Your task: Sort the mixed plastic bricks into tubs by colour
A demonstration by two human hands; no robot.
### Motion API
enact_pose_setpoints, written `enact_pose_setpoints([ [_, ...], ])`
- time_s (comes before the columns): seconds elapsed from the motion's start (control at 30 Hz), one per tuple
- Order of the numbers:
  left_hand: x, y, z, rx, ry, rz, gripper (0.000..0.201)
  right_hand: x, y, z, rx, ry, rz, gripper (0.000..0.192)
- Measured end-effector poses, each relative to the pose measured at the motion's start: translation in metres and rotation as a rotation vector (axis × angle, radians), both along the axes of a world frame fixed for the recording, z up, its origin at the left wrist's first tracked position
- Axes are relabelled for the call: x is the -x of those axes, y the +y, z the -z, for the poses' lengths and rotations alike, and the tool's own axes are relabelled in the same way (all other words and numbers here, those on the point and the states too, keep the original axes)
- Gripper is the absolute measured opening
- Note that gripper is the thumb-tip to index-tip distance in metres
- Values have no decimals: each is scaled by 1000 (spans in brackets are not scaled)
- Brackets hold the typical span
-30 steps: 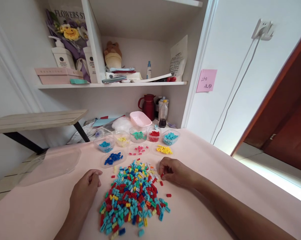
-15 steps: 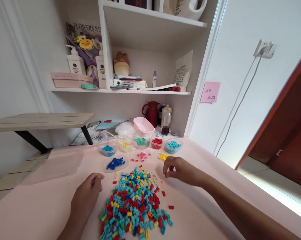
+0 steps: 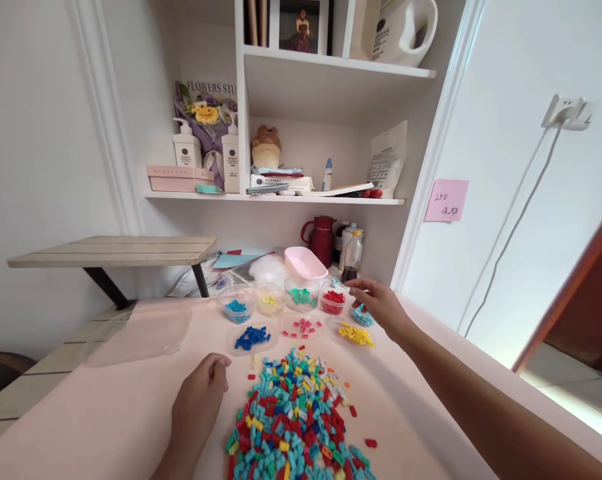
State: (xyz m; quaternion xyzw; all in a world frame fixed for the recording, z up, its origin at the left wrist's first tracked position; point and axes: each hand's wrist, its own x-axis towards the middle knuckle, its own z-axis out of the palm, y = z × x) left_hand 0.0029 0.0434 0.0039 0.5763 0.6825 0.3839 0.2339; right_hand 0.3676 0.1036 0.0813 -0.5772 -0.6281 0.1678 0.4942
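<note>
right hand: over red-brick cup, fingers pinched; contents cannot tell
left hand: loosely curled, empty, beside brick pile
tip: release low, inside cup rim

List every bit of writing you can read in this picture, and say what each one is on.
"FLOWERS STU", cut off by the shelf wall: on the flower bouquet wrap.
"250" with a handwritten scrawl below, unreadable: on the pink sticky note.
Labels on the two pump bottles, the white bag and the box on the shelf: too small to read.
</note>
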Motion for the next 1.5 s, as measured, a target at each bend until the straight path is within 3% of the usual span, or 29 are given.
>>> enact_pose_setpoints([
  [0.13, 0, 0, 0, 5, 6, 7, 29, 2, -41, 20, 223, 224, -297, 31],
  [0.33, 1, 2, 1, -2, 36, 10, 32, 0, -66, 56, 456, 218, -452, 29],
  [0.43, 4, 6, 4, 25, 39, 18, 35, -3, -70, 61, 494, 151, -585, 24],
  [0.57, 7, 9, 6, 24, 24, 37, 35, -6, -76, 55, 551, 58, -692, 18],
  [0.67, 7, 8, 5, 19, 16, 45, 34, -5, -83, 49, 581, -71, -670, 12],
  [0.9, 4, 6, 4, 24, 34, 58, 34, 6, -91, 45, 409, -366, -638, 15],
  [1.5, -2, 2, -3, 32, 189, 51, 33, 11, -90, 53, 357, -415, -601, 9],
])
